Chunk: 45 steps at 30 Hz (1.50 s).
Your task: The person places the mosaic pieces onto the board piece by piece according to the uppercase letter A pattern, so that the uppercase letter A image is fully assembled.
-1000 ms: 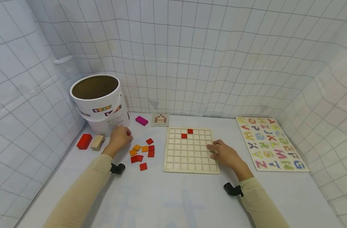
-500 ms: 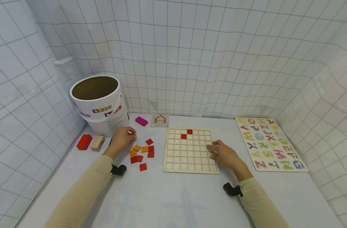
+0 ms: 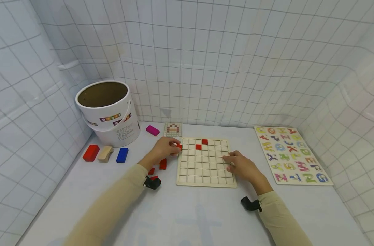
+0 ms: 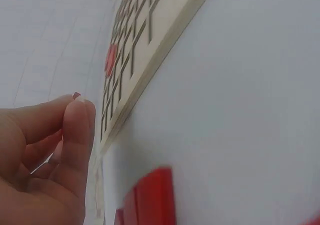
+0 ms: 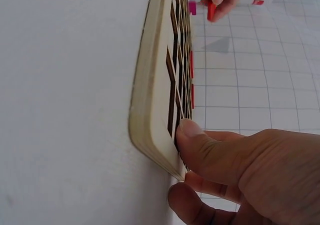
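My left hand (image 3: pixel 164 149) pinches a red square tile (image 3: pixel 179 146) at the upper left edge of a wooden grid board (image 3: pixel 205 172). In the left wrist view only a corner of that tile (image 4: pixel 76 95) peeks out above the fingertips. Two red tiles (image 3: pixel 198 147) lie in cells near the board's top. My right hand (image 3: pixel 243 166) holds the board's right edge; the right wrist view has its thumb (image 5: pixel 200 142) on top and the other fingers by the side. Loose red tiles (image 3: pixel 163 164) lie left of the board, partly hidden by my left hand and forearm.
A white bucket (image 3: pixel 113 116) stands at the back left. Before it are a red block (image 3: pixel 91 152), a wooden arch block (image 3: pixel 105 154) and a blue block (image 3: pixel 122 155). A magenta block (image 3: pixel 152 130) and a pattern card (image 3: pixel 173 130) lie behind; an alphabet board (image 3: pixel 285 147) is at right.
My left hand has moved right from beside the bucket to the board's left edge, carrying the red tile. The blue block has come into view. My right hand stays put.
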{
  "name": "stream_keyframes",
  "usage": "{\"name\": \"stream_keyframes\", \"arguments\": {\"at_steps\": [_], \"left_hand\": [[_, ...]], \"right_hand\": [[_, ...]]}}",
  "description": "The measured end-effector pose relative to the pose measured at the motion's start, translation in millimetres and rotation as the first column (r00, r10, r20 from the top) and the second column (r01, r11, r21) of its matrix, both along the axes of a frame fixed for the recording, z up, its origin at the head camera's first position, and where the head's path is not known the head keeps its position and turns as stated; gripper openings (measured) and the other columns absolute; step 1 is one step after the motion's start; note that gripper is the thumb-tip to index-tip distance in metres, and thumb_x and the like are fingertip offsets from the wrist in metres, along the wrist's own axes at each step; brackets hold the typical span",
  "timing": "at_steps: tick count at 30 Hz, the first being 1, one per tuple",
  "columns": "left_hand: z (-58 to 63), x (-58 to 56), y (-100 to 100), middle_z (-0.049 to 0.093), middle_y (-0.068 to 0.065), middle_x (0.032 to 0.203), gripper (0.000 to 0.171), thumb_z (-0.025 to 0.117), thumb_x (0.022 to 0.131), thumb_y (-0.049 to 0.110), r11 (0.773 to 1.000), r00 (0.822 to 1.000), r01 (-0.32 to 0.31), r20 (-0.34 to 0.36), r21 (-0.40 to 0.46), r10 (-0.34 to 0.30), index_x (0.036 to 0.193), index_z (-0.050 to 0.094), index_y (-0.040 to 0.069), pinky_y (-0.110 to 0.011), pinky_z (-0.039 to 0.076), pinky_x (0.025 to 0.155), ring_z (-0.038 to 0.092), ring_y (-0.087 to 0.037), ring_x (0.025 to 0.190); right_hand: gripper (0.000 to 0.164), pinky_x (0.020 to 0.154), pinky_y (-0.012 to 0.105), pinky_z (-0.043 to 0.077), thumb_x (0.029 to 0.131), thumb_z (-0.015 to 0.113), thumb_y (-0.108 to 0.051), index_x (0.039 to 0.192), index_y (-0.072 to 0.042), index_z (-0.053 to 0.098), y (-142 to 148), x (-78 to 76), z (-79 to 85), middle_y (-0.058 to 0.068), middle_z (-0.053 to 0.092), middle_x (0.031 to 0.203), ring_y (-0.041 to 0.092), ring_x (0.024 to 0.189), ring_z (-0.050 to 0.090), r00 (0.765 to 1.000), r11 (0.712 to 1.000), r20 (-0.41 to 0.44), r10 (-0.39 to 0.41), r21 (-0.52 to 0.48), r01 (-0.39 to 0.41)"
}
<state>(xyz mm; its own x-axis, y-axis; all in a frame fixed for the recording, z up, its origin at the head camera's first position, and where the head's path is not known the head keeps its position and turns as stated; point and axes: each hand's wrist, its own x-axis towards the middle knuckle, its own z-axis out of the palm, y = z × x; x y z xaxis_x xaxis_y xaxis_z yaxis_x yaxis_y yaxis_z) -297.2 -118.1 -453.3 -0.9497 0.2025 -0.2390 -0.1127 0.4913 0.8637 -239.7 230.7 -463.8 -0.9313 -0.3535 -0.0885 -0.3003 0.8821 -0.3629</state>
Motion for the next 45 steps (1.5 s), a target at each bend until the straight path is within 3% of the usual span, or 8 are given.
{"name": "stream_keyframes", "arguments": {"at_steps": [5, 9, 13, 23, 30, 36, 42, 45], "left_hand": [[-12.5, 1.1, 34, 0.068, -0.006, 0.084, 0.033, 0.076, 0.091, 0.011, 0.994, 0.992, 0.074, -0.099, -0.082, -0.082, 0.122, 0.069, 0.004, -0.023, 0.052, 0.061, 0.062, -0.011, 0.063], [-16.9, 0.2, 48, 0.069, -0.004, 0.086, 0.030, 0.078, 0.090, 0.017, 0.968, 0.972, 0.068, -0.201, -0.243, -0.118, 0.117, 0.073, 0.008, -0.026, 0.048, 0.067, 0.058, -0.013, 0.072], [-16.8, -0.5, 54, 0.069, -0.004, 0.092, 0.031, 0.079, 0.090, 0.020, 0.940, 0.959, 0.071, -0.235, -0.333, -0.156, 0.118, 0.074, 0.008, -0.031, 0.048, 0.074, 0.058, -0.018, 0.082], [-18.3, 0.5, 53, 0.063, -0.002, 0.090, 0.031, 0.077, 0.090, 0.015, 0.955, 0.967, 0.059, -0.221, -0.291, -0.127, 0.119, 0.073, 0.006, -0.029, 0.044, 0.073, 0.054, -0.017, 0.083], [-18.7, 2.6, 48, 0.065, -0.002, 0.094, 0.032, 0.073, 0.092, 0.011, 0.969, 0.963, 0.095, -0.226, -0.228, -0.148, 0.123, 0.071, 0.006, -0.030, 0.048, 0.079, 0.056, -0.018, 0.087], [-11.5, 7.9, 25, 0.070, -0.004, 0.110, 0.038, 0.069, 0.095, 0.016, 0.977, 0.968, 0.088, -0.214, -0.193, -0.130, 0.132, 0.067, 0.009, -0.033, 0.053, 0.083, 0.063, -0.018, 0.092], [3.6, 1.6, -28, 0.066, -0.013, 0.118, 0.038, 0.065, 0.099, 0.018, 0.987, 0.989, -0.084, -0.129, -0.139, 0.066, 0.135, 0.062, 0.007, -0.035, 0.056, 0.082, 0.064, -0.027, 0.092], [6.3, 0.5, -47, 0.064, -0.016, 0.119, 0.038, 0.065, 0.098, 0.018, 0.979, 0.993, -0.111, -0.049, -0.169, 0.104, 0.134, 0.062, 0.007, -0.038, 0.055, 0.088, 0.061, -0.030, 0.099]], "right_hand": [[0.049, 0.097, 0.060, 0.048, 0.097, 0.070, -0.022, 0.144, -0.010, 0.059, -2, 0.3, 1.1, 0.023, 0.049, 0.147, 0.045, 0.124, 0.058, 1.000, 1.000, 0.009, 0.002, -0.011, -0.002], [0.049, 0.097, 0.060, 0.048, 0.097, 0.070, -0.022, 0.144, -0.010, 0.059, -2, -0.1, 1.4, 0.024, 0.049, 0.146, 0.045, 0.123, 0.059, 1.000, 1.000, 0.003, 0.006, -0.007, -0.006], [0.049, 0.096, 0.060, 0.048, 0.097, 0.070, -0.022, 0.143, -0.010, 0.060, -1, -0.7, 0.9, 0.024, 0.050, 0.146, 0.046, 0.123, 0.059, 1.000, 1.000, -0.003, 0.006, -0.001, -0.006], [0.050, 0.096, 0.059, 0.049, 0.096, 0.071, -0.022, 0.143, -0.010, 0.060, 2, -1.3, 0.1, 0.023, 0.050, 0.145, 0.045, 0.122, 0.059, 1.000, 1.000, -0.001, 0.008, -0.005, -0.008], [0.050, 0.096, 0.060, 0.049, 0.096, 0.072, -0.022, 0.143, -0.010, 0.060, 2, -1.9, -0.2, 0.023, 0.050, 0.145, 0.045, 0.122, 0.059, 1.000, 1.000, -0.002, 0.009, -0.008, -0.009], [0.050, 0.096, 0.060, 0.048, 0.097, 0.070, -0.023, 0.144, -0.010, 0.059, -2, -2.2, -1.5, 0.023, 0.048, 0.146, 0.046, 0.122, 0.058, 1.000, 1.000, 0.011, 0.017, -0.011, -0.017], [0.051, 0.095, 0.059, 0.049, 0.097, 0.071, -0.023, 0.144, -0.010, 0.059, -2, -1.2, 2.1, 0.023, 0.048, 0.145, 0.045, 0.121, 0.060, 1.000, 1.000, 0.003, 0.015, -0.002, -0.015], [0.050, 0.095, 0.060, 0.049, 0.096, 0.071, -0.021, 0.143, -0.010, 0.059, 0, -0.8, 2.1, 0.023, 0.049, 0.145, 0.045, 0.119, 0.060, 1.000, 1.000, -0.004, 0.007, 0.003, -0.007]]}}
